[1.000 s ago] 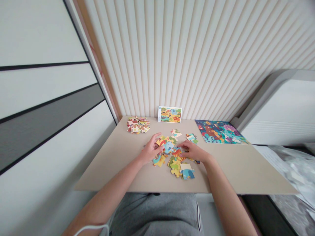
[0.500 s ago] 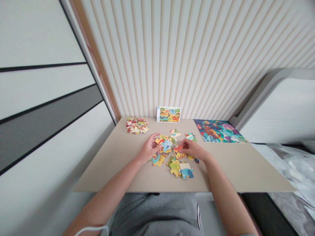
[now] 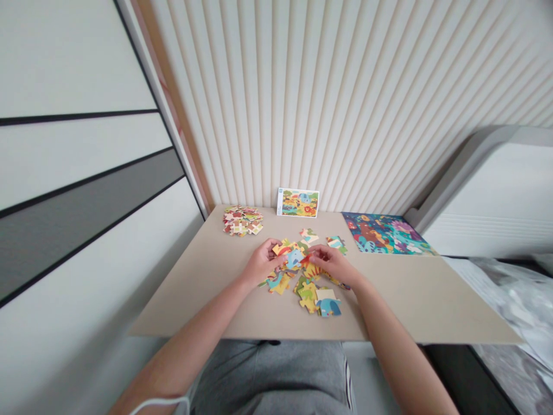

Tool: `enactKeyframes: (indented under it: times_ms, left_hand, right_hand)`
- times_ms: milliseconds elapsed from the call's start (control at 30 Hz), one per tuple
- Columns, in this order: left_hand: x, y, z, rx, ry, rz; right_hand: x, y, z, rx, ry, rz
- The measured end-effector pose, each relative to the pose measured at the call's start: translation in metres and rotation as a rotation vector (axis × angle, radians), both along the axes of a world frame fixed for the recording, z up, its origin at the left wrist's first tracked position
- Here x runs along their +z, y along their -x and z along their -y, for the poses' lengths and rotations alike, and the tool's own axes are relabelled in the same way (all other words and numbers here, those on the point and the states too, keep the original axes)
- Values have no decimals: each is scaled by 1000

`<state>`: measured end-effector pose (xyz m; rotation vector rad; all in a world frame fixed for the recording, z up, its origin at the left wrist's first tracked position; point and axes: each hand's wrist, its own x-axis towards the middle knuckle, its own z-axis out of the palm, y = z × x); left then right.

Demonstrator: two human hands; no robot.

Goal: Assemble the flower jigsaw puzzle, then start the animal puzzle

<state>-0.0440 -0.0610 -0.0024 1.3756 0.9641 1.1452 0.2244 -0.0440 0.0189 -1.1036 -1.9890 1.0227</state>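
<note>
Left hand point(image 3: 262, 265): thumb over and fingers behind the elephant puzzle pieces point(image 3: 294, 257), closed on their edge, in front of the animal picture card point(image 3: 298, 203). Right hand point(image 3: 334, 264): thumb and fingertips nearly together, apparently pinching an orange-red puzzle piece point(image 3: 306, 260), also in front of the card; contact partly hidden. Pile of puzzle pieces point(image 3: 242, 221): left of card.
</note>
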Motion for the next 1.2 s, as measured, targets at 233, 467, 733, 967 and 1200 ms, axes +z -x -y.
enactKeyframes:
  times_ms: [233,467,733,967,1200]
  left_hand:
    - [9,-2,8,-144,21,21]
    - [11,-2,8,-143,23,11]
    - [6,1,0,42,4,-12]
    - [12,2,0,200,-28,19]
    - [12,1,7,-36,-7,-19]
  right_hand:
    - [-1,20,7,35,-136,38]
    - [-6,21,5,-38,-74,-42]
    - [-6,21,4,-39,-55,-143]
    - [-7,19,1,-122,86,-352]
    - [-5,25,3,-48,154,-501]
